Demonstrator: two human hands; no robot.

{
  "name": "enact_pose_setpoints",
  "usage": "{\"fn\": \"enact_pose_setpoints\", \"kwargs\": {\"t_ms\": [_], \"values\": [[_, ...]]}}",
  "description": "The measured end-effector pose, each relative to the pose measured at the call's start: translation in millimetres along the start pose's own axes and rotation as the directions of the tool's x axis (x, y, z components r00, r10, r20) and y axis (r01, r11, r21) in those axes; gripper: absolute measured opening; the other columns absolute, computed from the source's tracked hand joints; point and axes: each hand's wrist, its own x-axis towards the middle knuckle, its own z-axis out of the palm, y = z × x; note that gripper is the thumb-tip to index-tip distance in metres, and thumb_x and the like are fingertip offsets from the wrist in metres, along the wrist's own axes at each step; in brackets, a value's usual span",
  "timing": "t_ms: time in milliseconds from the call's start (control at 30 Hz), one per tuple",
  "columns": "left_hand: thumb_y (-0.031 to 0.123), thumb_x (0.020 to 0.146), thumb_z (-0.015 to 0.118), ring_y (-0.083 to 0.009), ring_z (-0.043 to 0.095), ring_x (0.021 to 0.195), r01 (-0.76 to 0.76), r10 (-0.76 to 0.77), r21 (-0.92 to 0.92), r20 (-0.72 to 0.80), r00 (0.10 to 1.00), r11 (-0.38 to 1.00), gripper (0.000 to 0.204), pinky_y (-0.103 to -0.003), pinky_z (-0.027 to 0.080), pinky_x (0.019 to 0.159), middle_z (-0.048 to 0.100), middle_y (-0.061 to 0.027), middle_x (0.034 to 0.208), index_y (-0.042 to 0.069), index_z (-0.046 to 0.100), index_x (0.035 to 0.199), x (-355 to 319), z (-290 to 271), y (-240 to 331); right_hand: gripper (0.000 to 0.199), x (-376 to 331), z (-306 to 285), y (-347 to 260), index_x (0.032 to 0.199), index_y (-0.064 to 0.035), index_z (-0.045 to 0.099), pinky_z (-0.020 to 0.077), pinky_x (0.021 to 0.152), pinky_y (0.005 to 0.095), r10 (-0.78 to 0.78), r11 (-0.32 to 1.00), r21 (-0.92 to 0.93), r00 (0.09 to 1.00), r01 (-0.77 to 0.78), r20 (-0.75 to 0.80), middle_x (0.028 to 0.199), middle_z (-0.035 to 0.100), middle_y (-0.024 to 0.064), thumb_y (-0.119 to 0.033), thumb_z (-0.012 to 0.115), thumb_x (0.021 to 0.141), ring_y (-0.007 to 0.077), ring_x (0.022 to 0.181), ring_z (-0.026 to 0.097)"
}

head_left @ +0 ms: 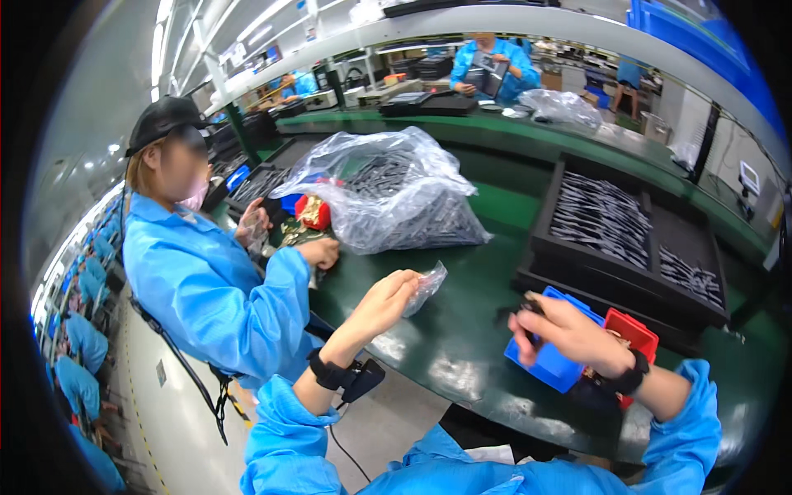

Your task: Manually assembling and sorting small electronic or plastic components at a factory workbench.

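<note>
Your left hand [386, 299] is up off the bench, fingers pinched on a small clear plastic bag [425, 286] that hangs from the fingertips toward your right. Your right hand [569, 332] is closed around a small dark part [528, 307], only its end poking out past your thumb, so you can't tell its shape from here. Right under that hand sits a blue bin [553, 363], a red bin [635, 334] just beyond your wrist, and further out a black tray of dark parts [602, 216]. Ahead of your left hand lies a big clear sack of dark parts [396, 194]. Beside your left arm a co-worker's hand [322, 252] rests on the green bench [462, 346]. Watch it: the little bag looks limp and held by one edge, so its mouth may fold shut or slip free. The hands are apart, too, and a loose part dropped between them could skid off the bench edge near you.
</note>
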Motion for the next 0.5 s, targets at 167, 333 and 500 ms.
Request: {"fn": "enact_pose_setpoints", "kwargs": {"t_ms": [167,333,500], "values": [[0.012,0.090,0.059,-0.0099,0.056,0.072,0.144,-0.139,-0.300,0.037,0.990,0.943,0.022,-0.025,0.046,0.066,0.063,-0.0041,0.083,-0.003,0.062,0.105,8,42,-31,0.020,49,-7,20,0.098,-0.0019,0.050,0.0532,0.060,0.0278,-0.032,0.994,-0.102,0.997,0.025,-0.071,0.075,0.060,0.0058,-0.019,0.040,0.100,0.0135,0.072,0.062],[0.010,0.086,0.066,-0.0097,0.057,0.067,0.174,-0.179,-0.507,0.040,0.983,0.844,0.012,-0.024,0.047,0.061,0.063,-0.0042,0.078,0.000,0.062,0.092,5,56,-33,0.018,87,4,39,0.101,0.0002,0.050,0.0533,0.067,0.0301,-0.216,0.927,-0.336,0.970,0.166,-0.116,0.093,0.064,0.0099,-0.015,0.040,0.100,0.0167,0.084,0.062],[0.020,0.094,0.057,-0.0089,0.057,0.064,0.232,-0.239,-0.655,0.080,0.968,0.719,0.018,-0.023,0.049,0.058,0.060,-0.0010,0.075,0.003,0.061,0.089,0,54,-38,0.012,100,13,39,0.100,-0.0001,0.046,0.0480,0.074,0.0425,-0.403,0.727,-0.608,0.915,0.319,-0.002,0.093,0.063,0.0211,-0.010,0.044,0.094,0.0389,0.091,0.061]]}}
